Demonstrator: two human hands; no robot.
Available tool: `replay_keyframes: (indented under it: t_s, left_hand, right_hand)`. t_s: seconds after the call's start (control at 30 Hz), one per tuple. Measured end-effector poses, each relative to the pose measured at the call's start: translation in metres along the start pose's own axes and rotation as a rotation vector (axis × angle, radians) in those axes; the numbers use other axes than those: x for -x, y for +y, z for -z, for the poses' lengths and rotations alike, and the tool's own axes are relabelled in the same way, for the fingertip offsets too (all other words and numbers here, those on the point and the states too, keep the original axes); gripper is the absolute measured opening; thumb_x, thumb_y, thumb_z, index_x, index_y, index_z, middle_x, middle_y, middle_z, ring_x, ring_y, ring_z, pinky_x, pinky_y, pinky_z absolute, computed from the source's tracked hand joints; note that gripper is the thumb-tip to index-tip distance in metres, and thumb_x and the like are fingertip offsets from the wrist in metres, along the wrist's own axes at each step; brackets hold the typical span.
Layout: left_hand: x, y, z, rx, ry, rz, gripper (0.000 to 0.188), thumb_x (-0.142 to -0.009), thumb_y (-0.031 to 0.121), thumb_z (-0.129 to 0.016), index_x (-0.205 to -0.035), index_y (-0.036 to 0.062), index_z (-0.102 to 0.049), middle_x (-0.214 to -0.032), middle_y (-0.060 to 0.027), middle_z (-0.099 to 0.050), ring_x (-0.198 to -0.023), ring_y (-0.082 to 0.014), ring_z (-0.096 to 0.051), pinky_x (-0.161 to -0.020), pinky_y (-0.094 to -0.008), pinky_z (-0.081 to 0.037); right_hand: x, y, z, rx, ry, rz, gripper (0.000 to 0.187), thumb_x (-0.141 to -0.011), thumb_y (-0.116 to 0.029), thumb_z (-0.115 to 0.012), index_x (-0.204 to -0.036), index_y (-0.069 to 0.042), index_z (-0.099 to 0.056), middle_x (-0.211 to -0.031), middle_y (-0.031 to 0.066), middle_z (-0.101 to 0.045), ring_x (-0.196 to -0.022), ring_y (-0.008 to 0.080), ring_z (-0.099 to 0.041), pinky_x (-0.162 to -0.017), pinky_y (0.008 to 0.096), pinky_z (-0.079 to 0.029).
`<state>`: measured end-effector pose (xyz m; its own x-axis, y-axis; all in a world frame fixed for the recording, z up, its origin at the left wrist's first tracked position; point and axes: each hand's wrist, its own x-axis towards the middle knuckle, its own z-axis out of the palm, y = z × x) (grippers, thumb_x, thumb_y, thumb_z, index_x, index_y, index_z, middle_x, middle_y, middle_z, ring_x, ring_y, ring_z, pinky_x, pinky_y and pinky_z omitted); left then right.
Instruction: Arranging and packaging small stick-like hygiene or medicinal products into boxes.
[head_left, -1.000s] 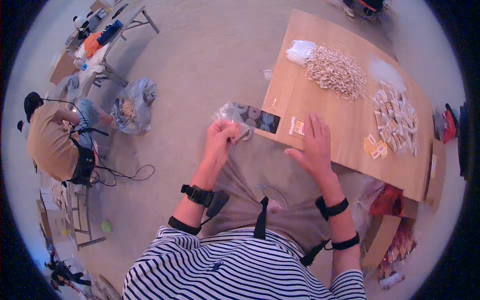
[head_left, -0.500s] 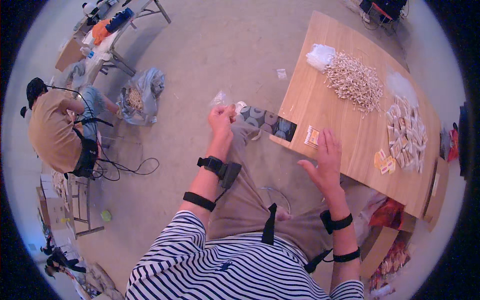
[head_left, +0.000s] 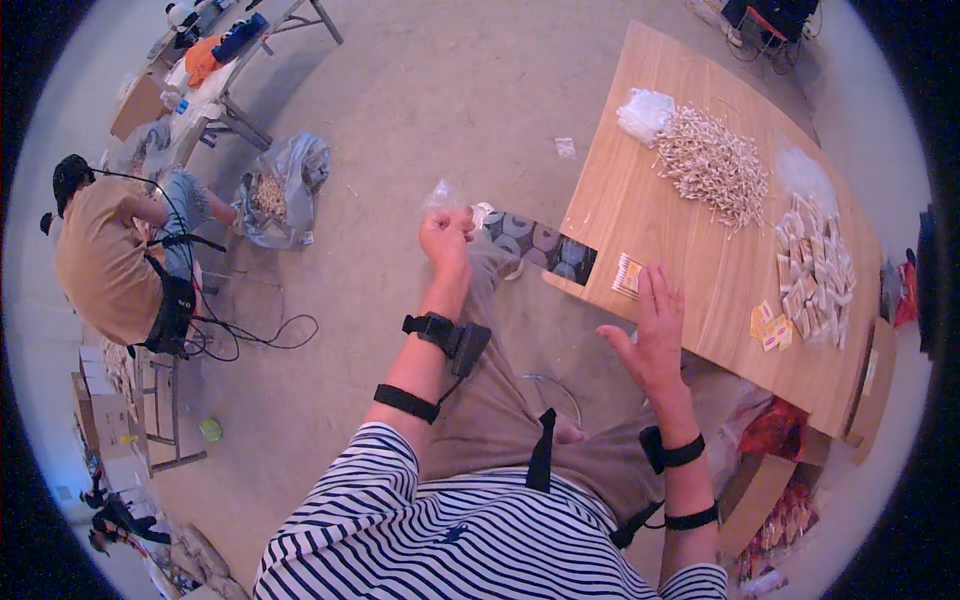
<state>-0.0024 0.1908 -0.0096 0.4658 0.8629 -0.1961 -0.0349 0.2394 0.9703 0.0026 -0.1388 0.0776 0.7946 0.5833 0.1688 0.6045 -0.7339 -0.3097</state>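
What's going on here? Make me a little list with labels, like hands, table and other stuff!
left hand: raised, pinching a small clear plastic bag
right hand: open, fingers spread, at the near edge of the wooden table
nearest packet: small orange-and-white packet by the right hand
on table: heap of pale sticks, spread of small packets
nearby: another person sitting on the left

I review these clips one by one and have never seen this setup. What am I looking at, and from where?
No machine: a person's bare hands, filmed by a fisheye camera on their head looking down. The left hand is raised over the floor, pinching a small clear plastic bag. The right hand is open, hovering at the edge of the wooden table. On the table lie a heap of small pale sticks, filled packets and a small striped card. Another person sits at the left.
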Motion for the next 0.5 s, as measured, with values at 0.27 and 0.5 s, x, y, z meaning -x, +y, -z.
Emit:
replay_keyframes:
  t_s: [0.27, 0.5]
  left_hand:
    - [0.0069, 0.0044, -0.0054, -0.007, 0.007, 0.008, 0.019, -0.084, 0.010, -0.080, -0.086, 0.0049, -0.062, -0.077, -0.0061, -0.067, -0.065, -0.0146, -0.063, -0.054, -0.0292, -0.050]
    - [0.0083, 0.0036, -0.0048, -0.004, 0.002, 0.008, 0.019, -0.083, 0.009, -0.081, -0.087, 0.0048, -0.063, -0.078, -0.0061, -0.068, -0.065, -0.0148, -0.063, -0.054, -0.0285, -0.050]
  right_hand:
    - [0.0034, -0.0015, -0.0017, -0.005, -0.019, -0.026, 0.101, -0.074, -0.039, -0.084, -0.151, 0.004, -0.035, -0.159, 0.0235, -0.034, -0.151, 0.0385, -0.026, -0.121, 0.0598, -0.019]
    - [0.0066, -0.0012, -0.0021, -0.021, -0.021, -0.027, 0.100, -0.074, -0.040, -0.084, -0.150, 0.005, -0.036, -0.159, 0.0242, -0.034, -0.151, 0.0391, -0.026, -0.121, 0.0595, -0.019]
